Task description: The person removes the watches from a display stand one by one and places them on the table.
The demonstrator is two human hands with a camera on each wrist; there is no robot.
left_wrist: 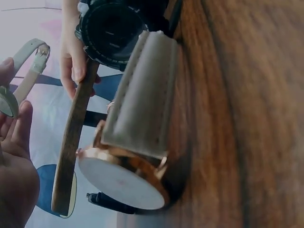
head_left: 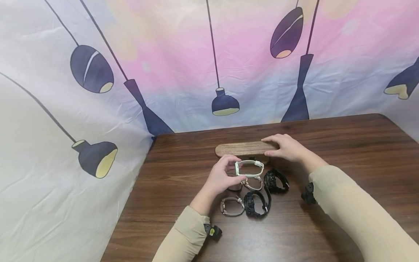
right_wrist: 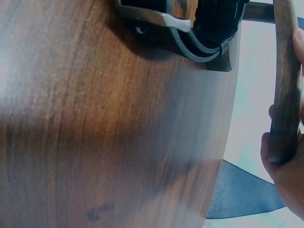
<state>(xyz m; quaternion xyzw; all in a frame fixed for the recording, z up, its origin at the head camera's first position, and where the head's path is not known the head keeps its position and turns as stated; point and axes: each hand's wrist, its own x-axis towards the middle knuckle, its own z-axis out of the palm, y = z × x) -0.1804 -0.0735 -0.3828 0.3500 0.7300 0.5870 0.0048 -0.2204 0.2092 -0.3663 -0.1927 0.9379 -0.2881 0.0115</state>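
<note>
My left hand (head_left: 222, 174) pinches a pale mint wristwatch (head_left: 250, 169) by its left side, thumb below and fingers above, and holds it over the other watches. Its strap is buckled into a loop, as the left wrist view shows. At the back, a flat wooden bar (head_left: 240, 148) with rounded ends sits raised on a dark post (left_wrist: 96, 118). My right hand (head_left: 285, 147) grips the right end of this bar, fingers behind and thumb in front. A beige-strapped watch with rose-gold case (left_wrist: 137, 95) looms close in the left wrist view.
On the brown wooden table (head_left: 183, 189) stand a beige watch (head_left: 232, 214), a light watch (head_left: 253, 183), a chunky black watch (head_left: 255, 204) and another black watch (head_left: 276, 181). A darker watch (head_left: 235, 188) is partly behind my left hand. A lamp-printed cloth (head_left: 183, 54) hangs behind.
</note>
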